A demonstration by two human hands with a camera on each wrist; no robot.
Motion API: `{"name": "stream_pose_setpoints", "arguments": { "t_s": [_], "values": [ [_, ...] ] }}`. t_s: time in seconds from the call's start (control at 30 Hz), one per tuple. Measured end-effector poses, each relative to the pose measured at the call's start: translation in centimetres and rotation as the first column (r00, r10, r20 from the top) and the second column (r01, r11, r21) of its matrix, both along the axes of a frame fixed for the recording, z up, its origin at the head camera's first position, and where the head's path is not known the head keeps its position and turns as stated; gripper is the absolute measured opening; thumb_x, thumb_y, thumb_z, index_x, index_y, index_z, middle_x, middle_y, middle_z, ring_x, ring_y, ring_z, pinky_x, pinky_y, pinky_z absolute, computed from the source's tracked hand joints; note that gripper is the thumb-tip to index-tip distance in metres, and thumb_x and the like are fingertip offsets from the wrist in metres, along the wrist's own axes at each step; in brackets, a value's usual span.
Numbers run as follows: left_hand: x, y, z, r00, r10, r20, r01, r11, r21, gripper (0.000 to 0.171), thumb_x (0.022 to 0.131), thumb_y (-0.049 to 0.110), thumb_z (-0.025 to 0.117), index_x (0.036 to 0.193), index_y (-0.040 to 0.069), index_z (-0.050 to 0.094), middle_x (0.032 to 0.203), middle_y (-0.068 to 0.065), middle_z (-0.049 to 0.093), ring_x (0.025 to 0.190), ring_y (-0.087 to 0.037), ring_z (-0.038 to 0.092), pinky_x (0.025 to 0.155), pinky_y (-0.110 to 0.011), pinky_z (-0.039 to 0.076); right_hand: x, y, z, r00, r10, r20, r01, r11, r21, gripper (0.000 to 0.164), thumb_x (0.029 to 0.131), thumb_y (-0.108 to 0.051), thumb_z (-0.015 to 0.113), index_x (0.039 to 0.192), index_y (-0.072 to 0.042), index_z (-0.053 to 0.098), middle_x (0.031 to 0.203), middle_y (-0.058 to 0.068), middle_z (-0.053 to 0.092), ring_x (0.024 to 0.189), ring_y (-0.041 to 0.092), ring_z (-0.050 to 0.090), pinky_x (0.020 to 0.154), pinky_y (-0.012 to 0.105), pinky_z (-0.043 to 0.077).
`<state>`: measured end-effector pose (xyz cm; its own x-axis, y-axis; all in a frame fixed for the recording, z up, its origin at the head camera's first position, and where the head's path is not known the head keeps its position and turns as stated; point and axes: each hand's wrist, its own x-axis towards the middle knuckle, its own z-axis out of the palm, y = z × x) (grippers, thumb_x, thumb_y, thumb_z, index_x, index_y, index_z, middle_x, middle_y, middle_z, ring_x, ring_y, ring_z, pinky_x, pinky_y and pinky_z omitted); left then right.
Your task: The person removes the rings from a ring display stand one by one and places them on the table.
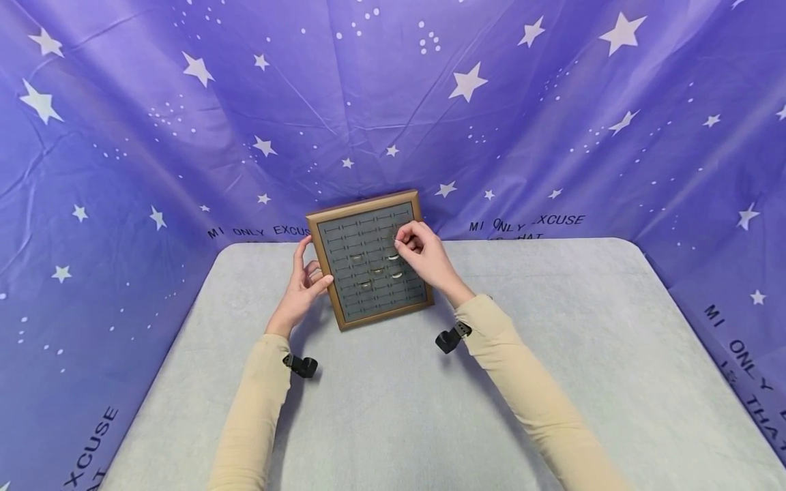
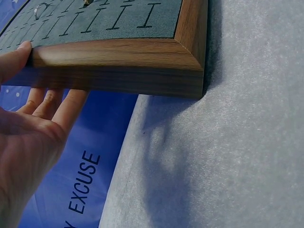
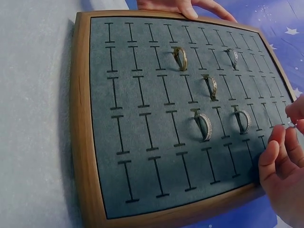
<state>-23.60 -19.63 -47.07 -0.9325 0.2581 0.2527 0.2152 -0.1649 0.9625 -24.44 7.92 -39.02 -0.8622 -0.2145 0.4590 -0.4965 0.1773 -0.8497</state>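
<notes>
A wood-framed ring display tray [image 1: 424, 294] with a grey slotted pad [image 3: 135, 97] stands tilted up at the back of the table. My left hand [image 1: 299, 294] grips its left side, thumb on the frame's face and fingers behind, as the left wrist view shows. Several rings sit in the slots, among them a gold ring [image 3: 183, 60], a patterned gold-toned ring [image 3: 213, 88] and a silver ring [image 3: 206, 126] set with stones. My right hand [image 1: 426, 257] is at the pad's right side, thumb and fingertips pinching a small silvery ring [image 3: 290, 124], mostly hidden by the fingers.
The tray's lower edge is near the pale grey tabletop [image 1: 381, 402]. Behind the table hangs a purple-blue curtain [image 1: 368, 88] with white stars and printed words. Each wrist wears a black camera, one on the left [image 1: 302, 366] and one on the right [image 1: 451, 339].
</notes>
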Motion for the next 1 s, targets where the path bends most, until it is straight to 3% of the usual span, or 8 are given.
{"name": "stream_pose_setpoints", "arguments": {
  "t_s": [0.2,0.7,1.0],
  "values": [
    [0.0,0.0,0.1,1.000,0.005,0.004,-0.005,1.000,-0.004,0.086,0.094,-0.007,0.054,0.153,0.035,0.008,0.117,-0.007,0.055,0.097,-0.016,0.063,0.079,-0.032,0.055,0.9,0.6,1.1,1.000,-0.023,0.019,0.023,1.000,0.005,0.004,0.088,0.010,0.058,0.092,0.010,0.056,0.097,0.028,0.049,0.072,0.025,0.055,0.062,0.022,0.044],
    [0.0,0.1,0.0,1.000,-0.004,-0.016,0.004,1.000,0.017,0.086,0.094,-0.011,0.052,0.153,0.033,0.007,0.111,-0.007,0.056,0.095,-0.015,0.063,0.073,-0.029,0.056,1.0,3.0,0.1,0.997,-0.062,0.055,0.063,0.998,-0.015,0.007,0.088,0.012,0.058,0.094,0.014,0.058,0.098,0.033,0.048,0.070,0.019,0.052,0.060,0.015,0.042],
    [0.1,0.1,0.0,1.000,-0.012,-0.017,0.012,1.000,0.019,0.086,0.094,-0.010,0.052,0.154,0.033,0.007,0.113,-0.008,0.056,0.099,-0.016,0.063,0.076,-0.031,0.056,1.2,4.3,-0.1,0.993,-0.088,0.082,0.089,0.996,-0.002,0.008,0.088,0.011,0.058,0.095,0.014,0.058,0.100,0.029,0.049,0.068,0.021,0.053,0.058,0.016,0.042]
  ]
}}
